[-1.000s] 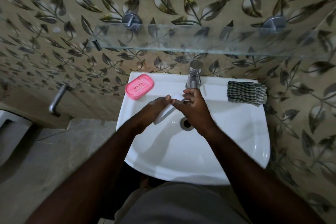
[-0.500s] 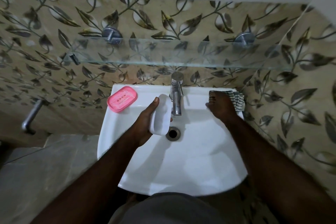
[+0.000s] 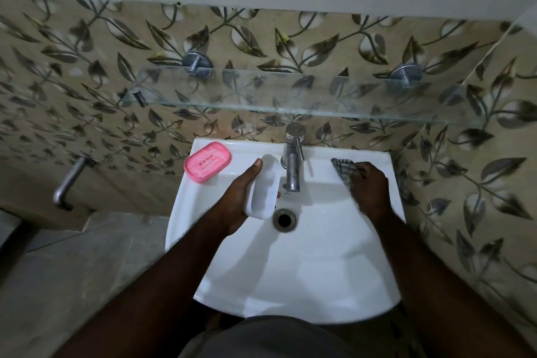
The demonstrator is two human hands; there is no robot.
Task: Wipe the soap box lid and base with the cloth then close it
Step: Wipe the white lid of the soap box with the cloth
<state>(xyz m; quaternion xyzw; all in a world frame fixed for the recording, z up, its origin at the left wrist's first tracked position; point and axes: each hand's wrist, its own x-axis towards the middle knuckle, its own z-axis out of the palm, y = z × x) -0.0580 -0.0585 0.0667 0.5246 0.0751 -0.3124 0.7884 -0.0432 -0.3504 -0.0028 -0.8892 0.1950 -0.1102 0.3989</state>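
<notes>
White soap box piece (image 3: 263, 187): we see it held over the basin, just left of the tap and above the drain, its long side running away from us and tilted a little to the right
Left hand (image 3: 239, 197): it grips the white piece from the left; the thumb lies along the near-left edge with its tip by the far end, and fingertips show past the right edge, so the piece sits clasped in the palm
Left arm: we see the forearm bare, rising from the lower left across the sink's left rim
Pink soap box piece (image 3: 207, 162): it lies flat on the sink's back left corner, slotted face up, apart from the left hand
Cloth (image 3: 342, 168): checked and bunched on the sink's back right ledge, right of the tap; we see only its left end, the rest is under the hand
Right hand (image 3: 369, 186): back upward, fingers curled down onto the cloth and gripping it; the fingertips are blurred
Right arm: bare, coming in from the lower right over the sink's right rim
Sink (image 3: 290, 285): white, fixed to the wall, with a steel tap (image 3: 292, 160) at the back and a round drain (image 3: 284, 219) below it
Glass shelf (image 3: 290, 96): above the tap, on two metal pegs
Wall: we see leaf-patterned tiles
</notes>
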